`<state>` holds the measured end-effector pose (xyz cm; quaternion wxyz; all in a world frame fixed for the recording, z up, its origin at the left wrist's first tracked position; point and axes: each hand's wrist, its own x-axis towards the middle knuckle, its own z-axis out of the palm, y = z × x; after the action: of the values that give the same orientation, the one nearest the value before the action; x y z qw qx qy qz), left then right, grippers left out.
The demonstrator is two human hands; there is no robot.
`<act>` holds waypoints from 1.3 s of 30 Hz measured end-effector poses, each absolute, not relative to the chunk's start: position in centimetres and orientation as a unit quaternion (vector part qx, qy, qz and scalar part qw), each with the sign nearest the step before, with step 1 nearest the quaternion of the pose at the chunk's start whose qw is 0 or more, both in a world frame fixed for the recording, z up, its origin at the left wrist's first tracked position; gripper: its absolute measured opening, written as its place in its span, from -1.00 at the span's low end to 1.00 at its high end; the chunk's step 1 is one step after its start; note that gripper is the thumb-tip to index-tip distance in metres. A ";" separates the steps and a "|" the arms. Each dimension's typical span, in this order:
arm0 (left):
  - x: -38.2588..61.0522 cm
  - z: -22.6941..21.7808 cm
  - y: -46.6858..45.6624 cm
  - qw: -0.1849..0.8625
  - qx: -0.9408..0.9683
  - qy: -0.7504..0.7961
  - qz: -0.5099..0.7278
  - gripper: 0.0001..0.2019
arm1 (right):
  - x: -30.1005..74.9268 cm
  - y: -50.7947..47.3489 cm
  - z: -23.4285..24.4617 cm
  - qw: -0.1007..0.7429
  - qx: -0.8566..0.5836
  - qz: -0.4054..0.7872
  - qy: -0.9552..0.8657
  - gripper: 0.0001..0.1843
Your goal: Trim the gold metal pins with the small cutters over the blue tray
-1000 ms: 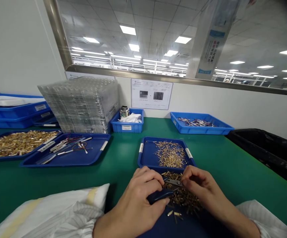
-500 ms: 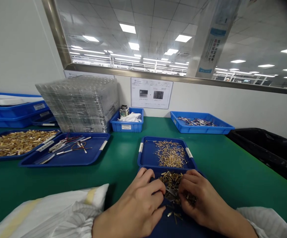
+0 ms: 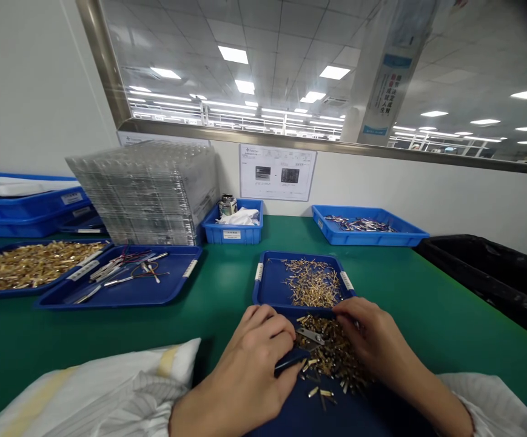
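My left hand (image 3: 263, 358) is wrapped round a small hand tool with a dark blue handle (image 3: 290, 360) and flat metal jaws (image 3: 310, 335); its exact kind is partly hidden by my fingers. The jaws point right, over a heap of small brass-coloured pins (image 3: 336, 352) in the near dark blue tray (image 3: 318, 419). My right hand (image 3: 372, 337) is closed, thumb and forefinger together beside the rim where the two trays meet. What it pinches, if anything, is too small to name. Just beyond, the far blue tray (image 3: 270, 282) holds thin gold pins (image 3: 313, 284).
To the left are a tray of wired parts (image 3: 172, 291), a tray of gold pieces (image 3: 31, 264) and stacked clear plastic trays (image 3: 154, 194). A small blue bin (image 3: 232, 233) and a blue tray of wires (image 3: 372, 237) stand behind. A black-lined bin (image 3: 495, 285) is at right.
My right hand has moved from the tool's jaws up and away, toward the rim between the trays. The jaws and more of the pin heap are now uncovered; my left hand shifted slightly.
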<state>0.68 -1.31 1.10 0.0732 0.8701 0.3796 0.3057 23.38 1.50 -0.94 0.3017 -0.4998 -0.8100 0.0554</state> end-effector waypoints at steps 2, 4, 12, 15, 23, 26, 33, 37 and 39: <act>0.7 1.1 -1.2 0.074 0.863 0.389 0.314 -0.92 | 23.1 1.5 -1.1 0.247 -0.501 0.064 -0.827 -0.83; 0.7 1.1 -1.1 0.072 0.858 0.394 0.321 -0.93 | 22.7 1.4 -1.3 0.218 -0.504 0.077 -0.832 -0.84; 0.7 1.1 -1.1 0.066 0.852 0.418 0.308 -0.93 | 22.3 1.2 -1.0 0.228 -0.476 0.130 -0.840 -0.79; 0.6 1.1 -1.0 0.064 0.851 0.427 0.299 -0.95 | 22.2 0.9 -0.7 0.236 -0.475 0.134 -0.837 -0.78; 0.6 0.9 -0.8 0.063 0.849 0.446 0.276 -0.98 | 22.1 0.9 -0.9 0.230 -0.452 0.176 -0.844 -0.85; 0.5 0.9 -0.8 0.065 0.851 0.449 0.266 -0.97 | 22.1 0.7 -0.7 0.258 -0.438 0.190 -0.840 -0.81; 0.5 0.9 -1.1 0.081 0.870 0.413 0.257 -0.89 | 22.2 0.5 -1.2 0.241 -0.426 0.096 -0.867 -0.74; 0.6 0.9 -1.1 0.086 0.875 0.405 0.252 -0.88 | 22.4 0.5 -1.7 0.201 -0.400 -0.009 -0.894 -0.67; 0.6 0.9 -1.0 0.088 0.875 0.403 0.253 -0.87 | 22.4 0.4 -1.7 0.199 -0.387 -0.009 -0.900 -0.65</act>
<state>0.60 -1.03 0.91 0.0880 0.8752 0.4026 0.2532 22.44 0.40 -1.71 0.1992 -0.3874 -0.9001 -0.0086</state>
